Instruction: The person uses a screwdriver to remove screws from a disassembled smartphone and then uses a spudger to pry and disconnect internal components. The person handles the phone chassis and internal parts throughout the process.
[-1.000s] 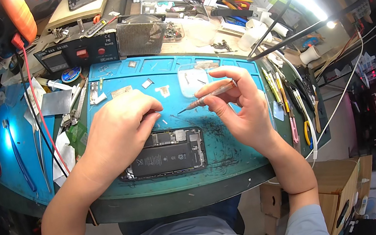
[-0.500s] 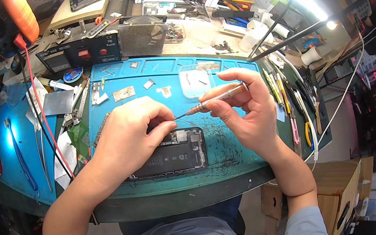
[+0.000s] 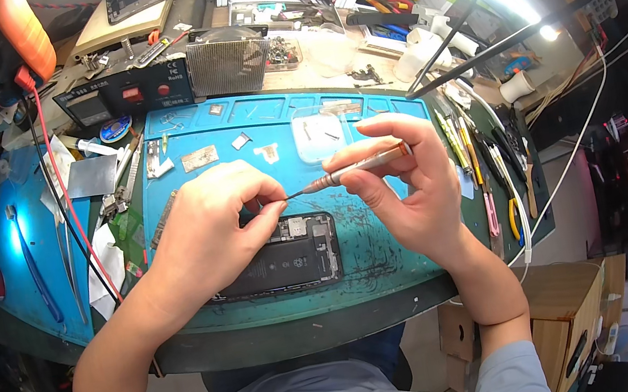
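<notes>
Between the thumb and fingers of my right hand (image 3: 422,198) is a slim precision screwdriver (image 3: 363,166) with an orange-brown and silver handle, held nearly level. Its thin shaft points left, and the tip meets the pinched fingertips of my left hand (image 3: 211,226). Whatever those fingertips hold is hidden or too small to name. Below them lies an opened smartphone (image 3: 292,264), its black battery and inner parts exposed; my left hand and wrist cover its left part. The phone rests on a blue work mat (image 3: 387,238).
A clear plastic tray (image 3: 320,135) with small parts sits beyond my hands. Tweezers, pens and pliers (image 3: 515,220) line the right side. Red and black cables (image 3: 78,227) cross the left, near a lit blue brush-like tool (image 3: 34,268). A black power unit (image 3: 123,95) stands behind.
The whole view has shifted slightly, moving the bench leftward in the picture. The screwdriver lies a little flatter, with its tip still at my left fingertips.
</notes>
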Available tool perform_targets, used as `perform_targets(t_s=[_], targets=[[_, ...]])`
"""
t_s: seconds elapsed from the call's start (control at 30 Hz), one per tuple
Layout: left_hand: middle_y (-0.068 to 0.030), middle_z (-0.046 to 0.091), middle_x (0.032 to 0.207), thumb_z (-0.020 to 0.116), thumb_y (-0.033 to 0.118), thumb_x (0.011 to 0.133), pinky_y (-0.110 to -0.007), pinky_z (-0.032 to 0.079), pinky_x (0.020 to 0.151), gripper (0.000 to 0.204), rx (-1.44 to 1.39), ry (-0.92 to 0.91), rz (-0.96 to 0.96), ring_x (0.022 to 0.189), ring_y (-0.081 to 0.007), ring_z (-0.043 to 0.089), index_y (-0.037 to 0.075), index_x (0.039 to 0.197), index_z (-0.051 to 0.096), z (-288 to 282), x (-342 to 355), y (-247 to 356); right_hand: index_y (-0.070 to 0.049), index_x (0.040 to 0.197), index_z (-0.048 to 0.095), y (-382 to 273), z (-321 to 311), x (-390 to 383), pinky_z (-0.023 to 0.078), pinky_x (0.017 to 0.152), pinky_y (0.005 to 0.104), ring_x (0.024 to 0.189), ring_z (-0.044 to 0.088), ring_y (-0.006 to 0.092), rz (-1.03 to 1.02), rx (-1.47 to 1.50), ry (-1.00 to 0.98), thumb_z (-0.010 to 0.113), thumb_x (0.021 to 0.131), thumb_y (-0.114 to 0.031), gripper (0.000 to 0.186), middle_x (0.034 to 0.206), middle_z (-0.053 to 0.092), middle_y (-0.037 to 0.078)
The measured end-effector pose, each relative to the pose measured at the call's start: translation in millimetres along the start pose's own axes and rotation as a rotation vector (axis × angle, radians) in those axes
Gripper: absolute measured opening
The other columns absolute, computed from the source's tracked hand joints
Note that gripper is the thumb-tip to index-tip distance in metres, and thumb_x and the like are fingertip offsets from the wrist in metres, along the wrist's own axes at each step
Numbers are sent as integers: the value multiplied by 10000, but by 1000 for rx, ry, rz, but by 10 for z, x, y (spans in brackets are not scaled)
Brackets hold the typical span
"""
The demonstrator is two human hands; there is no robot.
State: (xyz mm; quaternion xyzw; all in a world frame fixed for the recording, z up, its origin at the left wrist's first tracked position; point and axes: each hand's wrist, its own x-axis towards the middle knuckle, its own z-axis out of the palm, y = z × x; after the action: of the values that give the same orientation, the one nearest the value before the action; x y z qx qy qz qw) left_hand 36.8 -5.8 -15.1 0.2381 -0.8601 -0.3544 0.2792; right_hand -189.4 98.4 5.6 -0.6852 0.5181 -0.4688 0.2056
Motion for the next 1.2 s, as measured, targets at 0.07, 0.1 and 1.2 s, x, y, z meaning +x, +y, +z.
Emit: perform_targets(t_s=[0.07,0.1,1.2], targets=[[-71,688,849,777,32,874,-308,520,644,76,17,5,18,747,-183,683,16,931,728,0,-5,-9,-5,1370,424,10,9,0,614,878,340,1013,762,243,-49,-5,-37,690,1006,-16,451,1112,753,214],[-75,689,853,775,28,873,-313,528,651,77,25,7,31,752,-190,687,15,931,726,7,-6,-15,-5,1381,415,16,10,-3,611,886,343,1022,759,246,-73,-10,-55,677,1010,-5,453,1121,749,218],[-71,676,833,798,24,857,-307,515,633,104,11,8,45,710,-177,647,15,925,721,10,-13,52,43,1493,336,8,2,-25,579,906,359,975,745,244,-175,-7,-15,660,1022,-25,576,1079,743,219]])
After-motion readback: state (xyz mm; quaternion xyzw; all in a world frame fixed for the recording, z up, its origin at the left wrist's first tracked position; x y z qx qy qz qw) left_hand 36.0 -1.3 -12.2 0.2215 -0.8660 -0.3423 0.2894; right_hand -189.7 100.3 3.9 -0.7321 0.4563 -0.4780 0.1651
